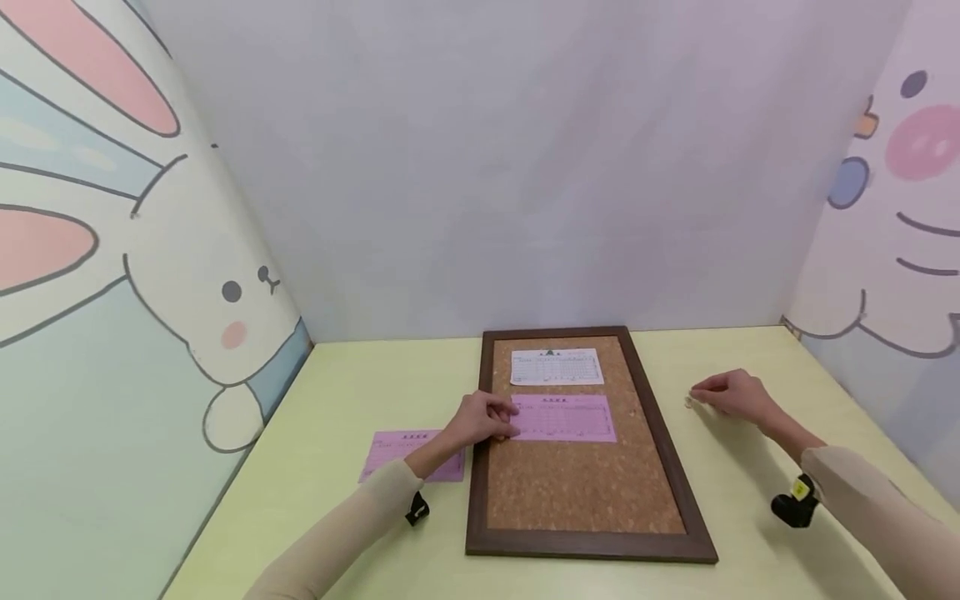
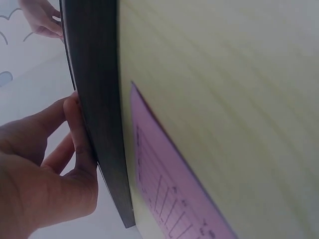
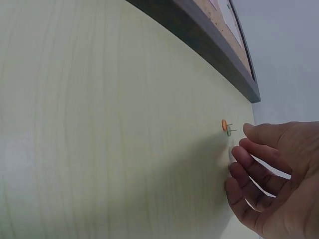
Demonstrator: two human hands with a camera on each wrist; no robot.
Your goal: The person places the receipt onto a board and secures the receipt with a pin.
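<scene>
A framed cork board [image 1: 585, 492] lies on the table, with a white printed slip [image 1: 557, 367] near its top and a purple printed slip [image 1: 566, 419] below it. My left hand [image 1: 480, 417] rests over the board's left frame, fingertips on the left edge of the purple slip. To the right of the board, my right hand [image 1: 738, 394] reaches down with loosely bent fingers beside some small thumbtacks [image 1: 688, 402]. In the right wrist view, an orange thumbtack [image 3: 224, 125] and a green thumbtack [image 3: 229, 131] stand just off the thumb tip, points toward the hand.
A second purple slip [image 1: 390, 450] lies on the pale yellow table [image 1: 322, 400], left of the board and partly behind my left forearm. A grey wall [image 1: 480, 208] rises behind the table, and cartoon-printed panels stand on both sides.
</scene>
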